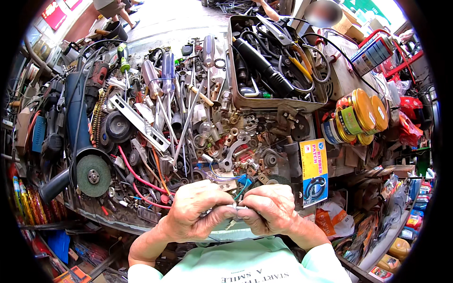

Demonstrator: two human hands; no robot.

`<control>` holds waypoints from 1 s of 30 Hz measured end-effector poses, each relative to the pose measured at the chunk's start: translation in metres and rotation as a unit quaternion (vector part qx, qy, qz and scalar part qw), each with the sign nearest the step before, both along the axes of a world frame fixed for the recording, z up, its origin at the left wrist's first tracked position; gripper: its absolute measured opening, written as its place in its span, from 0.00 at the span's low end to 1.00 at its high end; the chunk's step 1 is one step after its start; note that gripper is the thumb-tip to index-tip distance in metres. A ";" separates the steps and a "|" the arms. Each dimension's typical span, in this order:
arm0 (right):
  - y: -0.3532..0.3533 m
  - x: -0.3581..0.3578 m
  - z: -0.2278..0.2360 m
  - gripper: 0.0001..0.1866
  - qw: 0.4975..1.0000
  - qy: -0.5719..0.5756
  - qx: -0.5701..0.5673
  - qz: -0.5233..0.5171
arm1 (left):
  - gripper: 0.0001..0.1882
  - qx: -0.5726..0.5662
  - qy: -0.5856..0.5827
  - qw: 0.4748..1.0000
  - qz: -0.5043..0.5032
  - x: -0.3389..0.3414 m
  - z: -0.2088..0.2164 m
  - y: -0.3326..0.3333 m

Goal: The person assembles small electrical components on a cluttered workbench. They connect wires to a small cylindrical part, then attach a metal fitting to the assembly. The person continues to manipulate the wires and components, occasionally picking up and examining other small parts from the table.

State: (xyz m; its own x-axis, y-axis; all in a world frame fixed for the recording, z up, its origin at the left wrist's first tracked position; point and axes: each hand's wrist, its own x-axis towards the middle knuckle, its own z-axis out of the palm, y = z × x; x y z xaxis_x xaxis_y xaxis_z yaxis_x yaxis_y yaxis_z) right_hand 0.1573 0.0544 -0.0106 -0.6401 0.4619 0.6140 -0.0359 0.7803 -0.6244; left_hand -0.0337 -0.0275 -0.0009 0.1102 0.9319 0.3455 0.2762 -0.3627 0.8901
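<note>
I have a small silvery metal part (234,208) pinched between both hands, just in front of my chest and just nearer to me than the blue clip (244,181) on the tabletop (118,214). My left hand (196,207) and right hand (270,207) each keep a narrow grip, thumbs and fingertips closed on the part; its exact shape is hidden. I judge I'm midway through fitting or twisting it, which calls for a steady counter-hold. Beyond the clip lie loose spanners and screwdrivers (163,75); far left of it, an angle grinder (82,141)
</note>
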 end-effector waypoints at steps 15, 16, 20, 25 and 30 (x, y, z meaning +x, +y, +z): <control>-0.002 0.002 0.001 0.13 1.000 -0.005 -0.003 -0.006 | 0.06 -0.039 -0.038 0.998 0.016 0.002 -0.003 0.001; -0.001 0.002 0.000 0.13 1.000 -0.001 -0.001 -0.010 | 0.07 -0.047 -0.059 0.997 0.028 0.003 -0.001 0.001; 0.000 0.003 -0.002 0.12 1.000 0.001 -0.007 -0.015 | 0.16 -0.064 -0.132 0.988 0.050 0.011 0.010 0.001; -0.002 0.004 -0.002 0.12 1.000 0.000 -0.010 -0.020 | 0.16 -0.055 -0.081 0.995 -0.020 0.001 0.000 0.003; -0.002 0.004 -0.002 0.12 1.000 0.003 -0.008 -0.020 | 0.18 -0.085 -0.103 0.991 0.001 0.003 -0.002 0.001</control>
State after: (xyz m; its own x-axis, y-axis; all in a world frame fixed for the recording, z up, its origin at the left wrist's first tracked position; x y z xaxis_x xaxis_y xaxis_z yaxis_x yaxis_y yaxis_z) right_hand 0.1610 0.0528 -0.0126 -0.6168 0.4963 0.6109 -0.0091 0.7716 -0.6361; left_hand -0.0305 -0.0260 -0.0032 0.0510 0.9787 0.1986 0.0839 -0.2024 0.9757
